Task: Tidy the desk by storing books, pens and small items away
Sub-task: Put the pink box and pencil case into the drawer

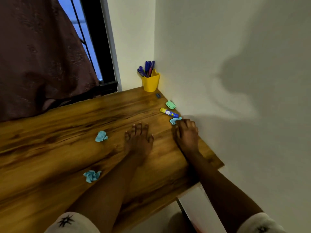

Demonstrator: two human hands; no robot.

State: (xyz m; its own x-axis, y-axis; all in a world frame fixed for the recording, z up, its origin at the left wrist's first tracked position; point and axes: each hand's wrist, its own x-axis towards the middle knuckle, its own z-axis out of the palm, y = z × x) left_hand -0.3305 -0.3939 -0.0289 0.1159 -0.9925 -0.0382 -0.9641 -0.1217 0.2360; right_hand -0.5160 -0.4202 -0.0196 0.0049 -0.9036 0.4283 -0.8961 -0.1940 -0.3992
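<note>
Over by the right wall, the right hand (186, 136) curls its fingers (189, 123) against a blue paper wad (174, 120) near the glue stick (168, 112), can't tell if it's gripping, left hand (138, 140) flat, fingers open.

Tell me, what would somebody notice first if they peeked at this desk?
The bright yellow cup stuffed with pens stands out in the far corner of the desk, right against the wall. Crumpled blue paper balls lie scattered on the wood. The left hand rests in the middle, while the right hand touches another paper ball next to the glue stick.
</note>
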